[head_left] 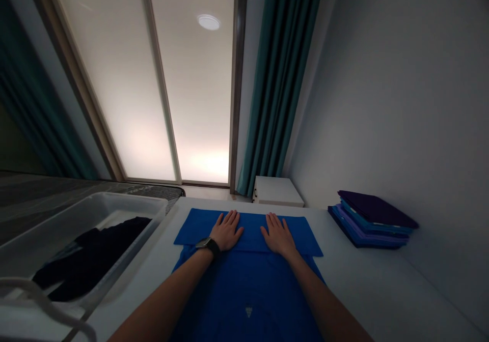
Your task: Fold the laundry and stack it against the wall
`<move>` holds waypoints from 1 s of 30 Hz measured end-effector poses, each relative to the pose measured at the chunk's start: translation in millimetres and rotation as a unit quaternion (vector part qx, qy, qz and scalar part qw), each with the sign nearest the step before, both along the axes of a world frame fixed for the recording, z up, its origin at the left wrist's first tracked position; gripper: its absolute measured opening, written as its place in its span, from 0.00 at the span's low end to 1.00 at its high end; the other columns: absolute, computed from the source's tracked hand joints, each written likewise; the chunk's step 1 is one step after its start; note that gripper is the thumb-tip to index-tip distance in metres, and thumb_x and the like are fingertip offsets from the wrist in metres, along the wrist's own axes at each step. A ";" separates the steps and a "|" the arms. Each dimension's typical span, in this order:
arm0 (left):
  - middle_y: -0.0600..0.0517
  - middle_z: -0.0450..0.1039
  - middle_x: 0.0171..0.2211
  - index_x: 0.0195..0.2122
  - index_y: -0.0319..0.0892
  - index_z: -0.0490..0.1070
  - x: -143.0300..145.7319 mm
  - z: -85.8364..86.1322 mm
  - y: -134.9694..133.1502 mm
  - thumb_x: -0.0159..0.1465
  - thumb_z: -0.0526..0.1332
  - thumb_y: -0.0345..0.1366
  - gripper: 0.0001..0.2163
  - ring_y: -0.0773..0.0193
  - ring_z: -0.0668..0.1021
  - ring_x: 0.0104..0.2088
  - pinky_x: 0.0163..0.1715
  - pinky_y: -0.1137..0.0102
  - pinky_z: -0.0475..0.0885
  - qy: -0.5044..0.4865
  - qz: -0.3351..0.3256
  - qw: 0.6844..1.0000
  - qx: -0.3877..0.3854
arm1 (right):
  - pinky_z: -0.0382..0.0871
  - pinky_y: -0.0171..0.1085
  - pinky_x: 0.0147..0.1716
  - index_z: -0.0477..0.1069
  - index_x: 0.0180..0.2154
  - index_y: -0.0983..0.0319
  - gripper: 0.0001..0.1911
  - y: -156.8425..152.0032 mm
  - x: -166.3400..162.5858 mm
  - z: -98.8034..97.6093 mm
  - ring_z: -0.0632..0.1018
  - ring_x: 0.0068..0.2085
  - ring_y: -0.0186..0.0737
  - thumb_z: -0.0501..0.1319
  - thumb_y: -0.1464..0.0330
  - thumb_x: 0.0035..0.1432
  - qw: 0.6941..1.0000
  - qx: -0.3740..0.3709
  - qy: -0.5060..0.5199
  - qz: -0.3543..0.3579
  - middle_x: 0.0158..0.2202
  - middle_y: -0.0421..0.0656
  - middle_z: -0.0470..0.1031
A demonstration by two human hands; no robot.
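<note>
A blue garment [244, 286] lies spread on the white table, with a small pale triangular mark near its lower visible part. Its far end is folded over into a wide flat band. My left hand [226, 231], with a dark watch on the wrist, rests palm down on the left part of that band. On the right part of the band, my right hand [278, 234] lies flat too. Both hands have their fingers stretched out and grip nothing. The near end of the garment runs out of view between my forearms.
A stack of folded clothes [370, 220] in purple and blue sits on the table [362, 286] at the right, by the wall. To the left stands a translucent plastic bin [130, 197] with dark clothes in it. A white cabinet [278, 192] is beyond the table.
</note>
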State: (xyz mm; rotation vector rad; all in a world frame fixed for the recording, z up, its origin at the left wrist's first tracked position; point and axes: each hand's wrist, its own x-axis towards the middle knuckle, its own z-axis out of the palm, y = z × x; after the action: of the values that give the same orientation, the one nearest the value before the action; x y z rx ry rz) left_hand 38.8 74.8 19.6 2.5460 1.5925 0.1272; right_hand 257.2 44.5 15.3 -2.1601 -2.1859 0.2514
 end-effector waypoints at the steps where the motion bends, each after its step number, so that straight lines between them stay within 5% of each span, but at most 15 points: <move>1: 0.47 0.43 0.69 0.68 0.40 0.47 -10.3 1.8 0.7 0.69 0.37 0.52 0.31 0.56 0.48 0.68 0.65 0.52 0.43 0.004 0.007 1.000 -0.005 | 0.28 0.45 0.65 0.38 0.68 0.67 0.38 0.0 0.2 -0.3 0.38 0.69 0.38 0.32 0.51 0.65 1.000 0.000 0.000 0.002 0.70 0.43 0.36; 10: 0.47 0.46 0.68 0.67 0.40 0.50 -98.9 11.1 2.8 0.69 0.40 0.47 0.28 0.57 0.51 0.68 0.65 0.56 0.45 0.037 0.095 0.995 0.021 | 0.28 0.47 0.65 0.38 0.68 0.67 0.38 -1.6 -0.8 0.5 0.39 0.69 0.39 0.32 0.51 0.66 1.000 -0.003 -0.008 0.005 0.70 0.43 0.36; 18: 0.41 0.47 0.68 0.67 0.39 0.51 -98.6 5.6 0.5 0.69 0.42 0.49 0.29 0.50 0.50 0.68 0.64 0.52 0.46 0.046 0.153 0.986 0.056 | 0.27 0.49 0.65 0.37 0.68 0.65 0.39 0.8 1.2 -3.6 0.35 0.69 0.42 0.31 0.48 0.65 1.000 -0.005 -0.005 -0.009 0.71 0.44 0.34; 30: 0.40 0.45 0.68 0.68 0.39 0.50 -97.9 9.6 -1.1 0.69 0.41 0.50 0.30 0.50 0.48 0.68 0.64 0.52 0.45 0.059 0.157 0.985 0.038 | 0.30 0.45 0.65 0.38 0.68 0.67 0.39 -0.7 14.7 1.6 0.39 0.69 0.39 0.31 0.50 0.65 1.000 -0.010 -0.001 -0.008 0.70 0.43 0.36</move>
State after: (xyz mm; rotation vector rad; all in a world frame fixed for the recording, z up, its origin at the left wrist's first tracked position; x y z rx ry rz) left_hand -59.1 73.7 29.3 2.3743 2.0647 0.0706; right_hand 272.0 43.8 16.9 -2.1887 -2.1749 0.2722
